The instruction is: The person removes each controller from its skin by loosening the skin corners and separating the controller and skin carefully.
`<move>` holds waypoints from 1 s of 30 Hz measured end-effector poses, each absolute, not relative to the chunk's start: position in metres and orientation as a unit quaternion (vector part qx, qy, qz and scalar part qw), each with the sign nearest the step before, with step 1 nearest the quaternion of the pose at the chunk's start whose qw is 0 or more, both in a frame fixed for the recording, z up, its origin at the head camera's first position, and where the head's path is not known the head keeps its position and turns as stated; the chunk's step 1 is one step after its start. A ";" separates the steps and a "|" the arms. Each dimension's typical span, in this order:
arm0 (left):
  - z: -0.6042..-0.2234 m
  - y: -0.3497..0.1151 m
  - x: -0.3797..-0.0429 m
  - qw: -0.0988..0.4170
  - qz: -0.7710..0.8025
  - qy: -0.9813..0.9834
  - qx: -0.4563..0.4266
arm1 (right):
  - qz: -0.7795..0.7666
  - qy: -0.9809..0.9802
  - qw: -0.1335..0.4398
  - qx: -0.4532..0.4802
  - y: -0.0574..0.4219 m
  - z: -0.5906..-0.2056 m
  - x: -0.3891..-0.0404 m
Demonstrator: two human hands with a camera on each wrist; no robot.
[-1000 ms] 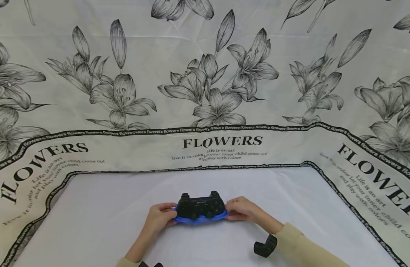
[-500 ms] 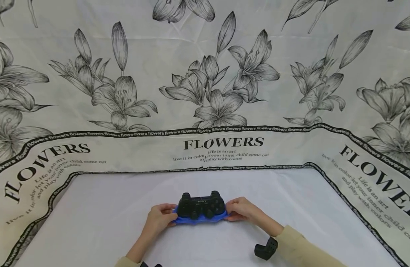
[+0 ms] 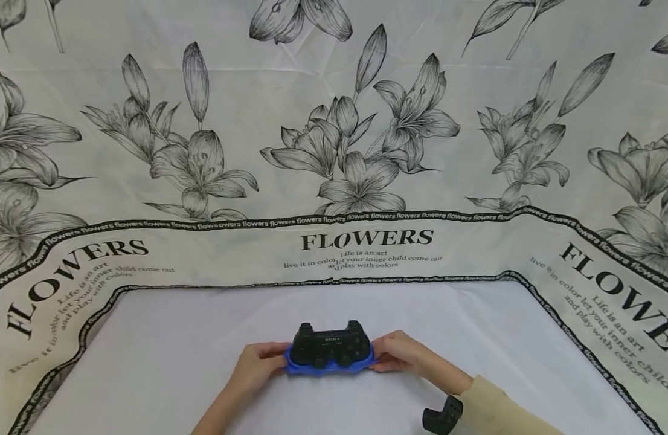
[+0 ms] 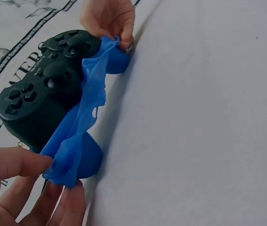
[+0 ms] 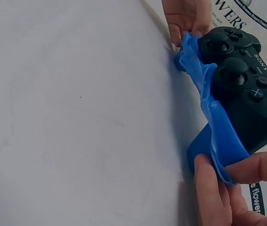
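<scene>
A black Sony game controller (image 3: 330,347) is held between both hands, its button face up. A blue silicone sleeve (image 4: 84,120) covers the grips and lower side, its loose edge bunched and wavy along the thumbsticks. My left hand (image 3: 258,365) pinches the sleeve at the left grip, thumb above and fingers beneath. On the opposite side my right hand (image 3: 401,353) pinches the sleeve's edge near the right grip; the right wrist view shows the blue rim (image 5: 225,155) between thumb and fingers. The upper part of the controller, with its face buttons (image 5: 265,94), lies outside the sleeve.
A white cloth-covered table (image 3: 165,344) lies under the hands. Behind it hangs a curtain (image 3: 290,254) with lily prints and "FLOWERS" lettering, wrapping both sides. A black wrist device (image 3: 444,415) sits by the right beige sleeve (image 3: 497,408).
Both hands and the controller appear slightly lower in the head view, along with the whole scene. Both hands keep their hold on the blue sleeve.
</scene>
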State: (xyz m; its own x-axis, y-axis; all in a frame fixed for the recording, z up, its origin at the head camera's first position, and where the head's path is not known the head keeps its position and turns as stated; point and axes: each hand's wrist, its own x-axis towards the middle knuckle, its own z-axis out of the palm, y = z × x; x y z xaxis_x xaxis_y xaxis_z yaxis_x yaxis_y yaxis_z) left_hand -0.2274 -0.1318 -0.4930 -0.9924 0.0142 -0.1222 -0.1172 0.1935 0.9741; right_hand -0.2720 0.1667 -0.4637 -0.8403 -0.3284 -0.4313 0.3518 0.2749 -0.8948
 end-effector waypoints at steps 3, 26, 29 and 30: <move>-0.491 -0.137 -0.226 0.073 0.636 0.768 -0.020 | -0.606 0.740 0.292 0.000 0.168 -0.462 -0.270; -0.485 -0.124 -0.230 0.087 0.599 0.793 -0.063 | -0.642 0.705 0.301 -0.008 0.175 -0.459 -0.262; -0.485 -0.122 -0.230 0.088 0.603 0.791 -0.065 | -0.614 0.737 0.282 0.003 0.172 -0.455 -0.262; -0.485 -0.122 -0.230 0.087 0.602 0.791 -0.067 | -0.600 0.752 0.274 0.004 0.171 -0.454 -0.262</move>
State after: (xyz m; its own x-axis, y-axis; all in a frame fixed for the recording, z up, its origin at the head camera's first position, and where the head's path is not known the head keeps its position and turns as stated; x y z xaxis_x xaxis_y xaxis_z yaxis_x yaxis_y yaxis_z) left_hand -0.2299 -0.1218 -0.4849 -0.9760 -0.0010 -0.2177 -0.2101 0.2671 0.9405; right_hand -0.2624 0.1711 -0.4536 -0.8498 -0.3228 -0.4167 0.3343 0.2809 -0.8996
